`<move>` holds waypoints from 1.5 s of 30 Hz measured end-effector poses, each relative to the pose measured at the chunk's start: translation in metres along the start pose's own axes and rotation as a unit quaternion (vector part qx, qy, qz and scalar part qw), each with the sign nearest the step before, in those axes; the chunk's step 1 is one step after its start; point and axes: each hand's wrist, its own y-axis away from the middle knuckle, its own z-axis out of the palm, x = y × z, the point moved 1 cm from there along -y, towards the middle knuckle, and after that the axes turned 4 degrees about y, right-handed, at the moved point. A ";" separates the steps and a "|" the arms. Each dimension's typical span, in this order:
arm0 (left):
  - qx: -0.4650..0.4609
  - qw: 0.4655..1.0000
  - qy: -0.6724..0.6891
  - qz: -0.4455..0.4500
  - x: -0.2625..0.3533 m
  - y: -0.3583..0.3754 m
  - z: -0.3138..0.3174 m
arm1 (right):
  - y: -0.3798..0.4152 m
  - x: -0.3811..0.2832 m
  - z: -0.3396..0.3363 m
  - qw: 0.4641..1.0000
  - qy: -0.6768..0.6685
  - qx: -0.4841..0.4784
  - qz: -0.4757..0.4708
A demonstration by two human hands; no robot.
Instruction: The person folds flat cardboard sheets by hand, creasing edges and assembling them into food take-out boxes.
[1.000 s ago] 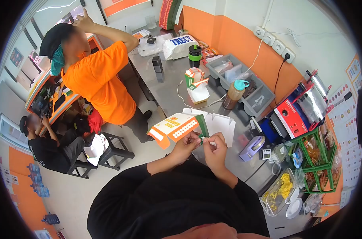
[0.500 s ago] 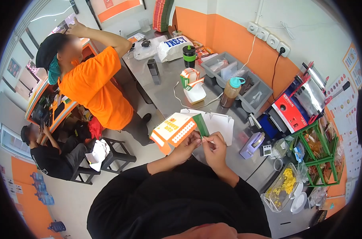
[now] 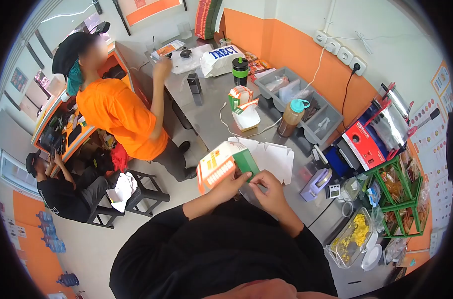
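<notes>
A white, orange and green cardboard food box (image 3: 217,158) is held up in front of my body, over the table's near edge. My left hand (image 3: 229,186) is closed on its near side, with the thumb on the green end panel (image 3: 245,162). My right hand (image 3: 268,188) is closed in a pinch at the bottom edge of that green panel; its fingertips partly hide the edge there. Just behind the box, unfolded white cardboard sheets (image 3: 276,158) lie on the table.
Folded cartons (image 3: 246,117), a brown bottle (image 3: 291,118) and a grey divided tray (image 3: 320,137) stand farther back. To the right are a tape dispenser (image 3: 316,183), a red machine (image 3: 362,144), green baskets (image 3: 403,209) and a tub of yellow food (image 3: 353,234). A co-worker in orange (image 3: 119,114) stands left.
The box has turned so its green end panel faces me more and lies flat against the side. My right fingers have moved slightly down. The co-worker's raised arm has come down.
</notes>
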 end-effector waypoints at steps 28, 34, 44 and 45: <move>-0.004 0.955 0.293 0.046 0.099 -0.023 -0.009 | -0.050 -0.047 -0.054 0.885 0.324 0.234 -0.237; 0.075 0.947 0.309 0.047 0.084 -0.028 -0.004 | -0.035 -0.054 -0.028 0.898 0.306 0.217 -0.232; 0.200 0.939 0.045 0.277 0.056 -0.012 0.022 | -0.031 -0.054 -0.021 0.907 0.261 0.214 -0.251; 0.215 0.920 -0.041 0.325 0.059 -0.008 0.023 | -0.031 -0.054 -0.020 0.909 0.257 0.210 -0.254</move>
